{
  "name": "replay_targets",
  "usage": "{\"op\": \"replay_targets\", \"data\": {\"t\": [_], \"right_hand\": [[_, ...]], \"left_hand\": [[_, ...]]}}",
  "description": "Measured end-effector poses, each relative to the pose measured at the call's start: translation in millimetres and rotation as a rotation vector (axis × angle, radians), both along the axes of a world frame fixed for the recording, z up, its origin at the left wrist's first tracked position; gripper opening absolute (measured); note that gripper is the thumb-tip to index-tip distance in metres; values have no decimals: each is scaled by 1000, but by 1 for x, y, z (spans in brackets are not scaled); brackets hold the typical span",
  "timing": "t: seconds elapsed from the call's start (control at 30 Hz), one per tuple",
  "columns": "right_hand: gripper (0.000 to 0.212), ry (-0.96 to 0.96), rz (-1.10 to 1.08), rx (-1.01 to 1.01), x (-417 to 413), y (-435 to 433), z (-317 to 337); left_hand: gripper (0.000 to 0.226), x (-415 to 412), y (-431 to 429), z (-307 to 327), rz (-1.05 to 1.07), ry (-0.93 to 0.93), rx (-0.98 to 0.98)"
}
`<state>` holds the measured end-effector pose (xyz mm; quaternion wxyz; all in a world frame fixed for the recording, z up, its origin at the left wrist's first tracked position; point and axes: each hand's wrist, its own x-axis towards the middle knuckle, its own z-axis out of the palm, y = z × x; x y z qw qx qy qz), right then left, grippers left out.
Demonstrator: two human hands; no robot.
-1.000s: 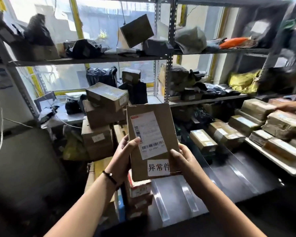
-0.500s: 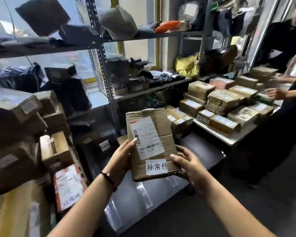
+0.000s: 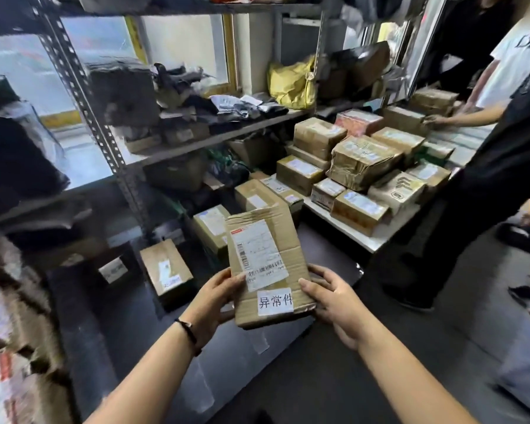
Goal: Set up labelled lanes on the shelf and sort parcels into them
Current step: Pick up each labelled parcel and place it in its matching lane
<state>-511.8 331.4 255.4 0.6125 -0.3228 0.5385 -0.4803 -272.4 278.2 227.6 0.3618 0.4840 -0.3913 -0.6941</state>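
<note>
A flat brown cardboard parcel [image 3: 288, 249] with a white shipping label and a white sticker with black characters is held up in front of me. My left hand [image 3: 214, 304] grips its left edge, thumb on the front face. My right hand [image 3: 334, 301] holds its right edge, fingers partly spread. Below it lies the dark bottom shelf [image 3: 110, 325] of a grey metal rack [image 3: 83, 96], with strips of clear tape on it. A small brown box [image 3: 166, 270] stands on that shelf to the left.
A white table [image 3: 361, 234] at the right carries several taped brown parcels [image 3: 361, 160]. Two people stand at its far side, a hand [image 3: 441, 120] on a box. Dark bags and a yellow bag [image 3: 291, 84] fill the upper shelves. Stacked boxes [image 3: 10, 377] crowd the left edge.
My view has swung right and down: the left stack slid out, and the table and people came in. The parcel stays held in both hands, now lower.
</note>
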Motion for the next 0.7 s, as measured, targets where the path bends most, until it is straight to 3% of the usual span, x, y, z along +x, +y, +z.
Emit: {"op": "replay_targets", "data": {"t": [0.17, 0.33, 0.57, 0.7], "right_hand": [[33, 48, 12, 93, -23, -75, -17], [29, 116, 43, 173, -52, -137, -27], [43, 125, 82, 258, -114, -213, -43], [54, 140, 126, 314, -158, -256, -67]], "left_hand": [[51, -23, -64, -16, 12, 21, 53], [33, -53, -116, -24, -4, 4, 83], [45, -101, -179, -40, 82, -84, 139], [29, -123, -212, -47, 168, -142, 193]]}}
